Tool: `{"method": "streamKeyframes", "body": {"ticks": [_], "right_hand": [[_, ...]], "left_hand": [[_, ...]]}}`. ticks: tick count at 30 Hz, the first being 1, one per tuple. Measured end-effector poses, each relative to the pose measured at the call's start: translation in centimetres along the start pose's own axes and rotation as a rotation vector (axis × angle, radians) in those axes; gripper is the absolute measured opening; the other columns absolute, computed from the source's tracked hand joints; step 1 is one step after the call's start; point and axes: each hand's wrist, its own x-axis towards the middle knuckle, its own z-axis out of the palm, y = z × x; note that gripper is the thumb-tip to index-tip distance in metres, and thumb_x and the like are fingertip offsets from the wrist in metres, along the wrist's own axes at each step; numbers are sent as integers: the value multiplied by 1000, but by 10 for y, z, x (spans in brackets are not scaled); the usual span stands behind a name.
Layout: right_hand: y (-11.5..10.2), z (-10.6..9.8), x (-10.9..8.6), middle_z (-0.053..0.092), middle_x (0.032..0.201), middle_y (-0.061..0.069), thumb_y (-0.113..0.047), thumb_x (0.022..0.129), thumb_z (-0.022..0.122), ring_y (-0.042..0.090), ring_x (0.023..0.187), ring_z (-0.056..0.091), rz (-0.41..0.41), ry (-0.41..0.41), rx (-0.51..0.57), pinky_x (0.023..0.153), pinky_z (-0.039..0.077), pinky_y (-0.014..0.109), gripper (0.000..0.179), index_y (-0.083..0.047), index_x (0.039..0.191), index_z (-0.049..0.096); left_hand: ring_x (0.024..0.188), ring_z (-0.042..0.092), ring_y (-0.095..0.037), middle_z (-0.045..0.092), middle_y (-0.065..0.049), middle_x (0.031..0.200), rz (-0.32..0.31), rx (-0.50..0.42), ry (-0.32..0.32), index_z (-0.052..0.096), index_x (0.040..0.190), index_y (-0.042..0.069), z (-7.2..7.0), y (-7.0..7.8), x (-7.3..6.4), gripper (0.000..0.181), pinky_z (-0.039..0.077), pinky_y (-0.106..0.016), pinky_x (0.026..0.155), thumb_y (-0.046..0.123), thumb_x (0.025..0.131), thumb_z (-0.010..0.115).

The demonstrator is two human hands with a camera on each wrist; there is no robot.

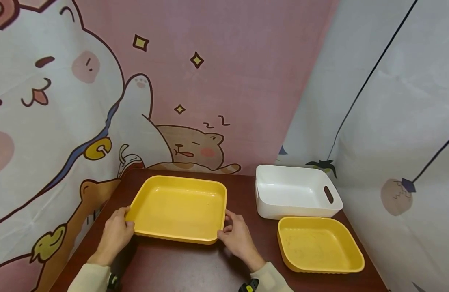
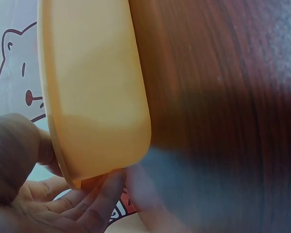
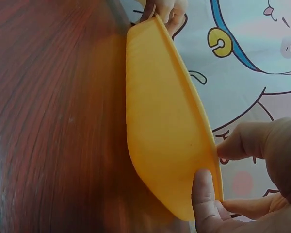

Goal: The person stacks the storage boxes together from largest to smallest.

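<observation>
A shallow yellow plastic tray (image 1: 178, 209) with rounded corners is held between both hands at the back left of the table. My left hand (image 1: 116, 231) grips its left end near the front corner; in the left wrist view the thumb is at the rim and the fingers (image 2: 109, 194) reach under the end wall. At the opposite end my right hand (image 1: 239, 237) grips the tray by its right front corner. In the right wrist view a fingertip (image 3: 202, 184) presses the outer wall, with the thumb at the rim. The tray's inside holds nothing.
A white plastic bin (image 1: 294, 190) with an oval handle hole stands at the back right. In front of it is a smaller yellow tray (image 1: 319, 247). The dark wood table (image 1: 173, 267) is bounded by printed cloth (image 1: 246, 81) at the back and both sides.
</observation>
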Motion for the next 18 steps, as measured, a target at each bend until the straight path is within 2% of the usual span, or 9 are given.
{"method": "streamKeyframes", "body": {"ticks": [3,4,7,10,11,12,13,15,18], "right_hand": [[3,-4,-1,62,146,26,-3,90,88,20,98,73,-11,3,5,77,62,20,88,4,170,53],[4,-4,-1,62,149,26,-3,90,87,21,100,74,-12,3,7,78,63,20,88,4,170,52],[8,-7,-2,60,154,26,-1,89,85,26,108,78,-21,2,36,84,67,24,90,5,172,50],[12,-10,-1,60,154,28,-4,90,83,29,113,79,-46,8,56,87,70,29,90,6,172,49],[14,-11,-1,60,154,29,-4,90,82,30,114,80,-56,9,62,87,71,31,89,7,172,48],[25,-11,1,61,153,26,-8,93,82,27,113,80,-97,10,65,86,70,29,89,5,173,47],[26,-12,1,62,152,26,-9,93,82,27,113,80,-100,14,60,86,71,30,88,5,173,48],[28,-15,0,63,151,27,-9,93,82,27,114,80,-104,22,47,86,72,32,88,6,172,48],[27,-17,0,63,153,26,-8,94,83,30,119,80,-54,37,29,90,72,35,87,5,173,48]], "left_hand": [[122,70,-51,63,-43,152,31,-29,10,57,156,-16,6,-8,4,56,63,-69,105,6,105,63],[119,71,-46,65,-41,149,53,-41,34,59,155,-15,11,-17,6,55,66,-59,102,9,105,64],[116,71,-44,65,-39,148,62,-68,19,58,155,-13,15,-22,7,56,67,-57,99,11,105,65],[115,72,-42,65,-38,149,51,-73,-7,56,158,-13,13,-13,5,58,69,-55,98,10,105,66],[117,71,-46,64,-40,152,35,-66,-38,54,159,-14,9,-4,3,59,67,-63,98,7,105,65],[117,72,-46,64,-40,153,33,-62,-48,54,160,-14,7,1,2,60,67,-62,98,6,105,66],[116,72,-45,65,-40,152,38,-53,-48,53,160,-15,6,5,2,60,67,-60,95,5,105,66],[117,73,-45,65,-40,154,30,-38,-61,53,160,-15,6,12,0,59,67,-59,96,4,105,66],[118,73,-45,66,-40,153,36,-29,-63,54,157,-15,8,18,-1,56,66,-59,97,3,105,65]]}}
